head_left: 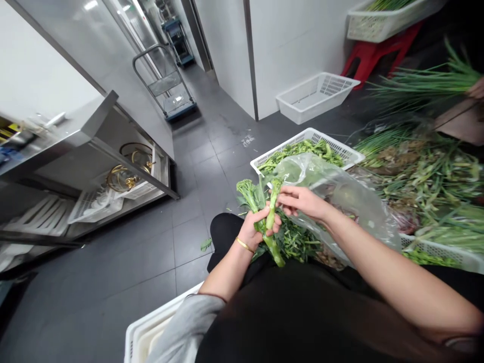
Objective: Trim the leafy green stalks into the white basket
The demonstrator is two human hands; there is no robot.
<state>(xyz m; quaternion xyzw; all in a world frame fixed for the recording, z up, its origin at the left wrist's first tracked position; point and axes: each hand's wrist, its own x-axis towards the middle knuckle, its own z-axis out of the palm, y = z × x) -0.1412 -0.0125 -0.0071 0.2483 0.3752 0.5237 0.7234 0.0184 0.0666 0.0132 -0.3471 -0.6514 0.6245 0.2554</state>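
Broccolini stalks are lying in the left hand, which is gripping them closed, with one floret head still standing above the grip and a bare, pale stem poking out below it. The right hand is curving beside the grip, its fingers at a stalk's top, though any pinch is hard to confirm. Loose greens are heaping just beneath, and more are filling a white plastic basket beyond the grip, behind a clear plastic bag.

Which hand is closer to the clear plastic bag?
The right hand is closer, right against the bag; the left hand is farther left, gripping a broccoli stem.
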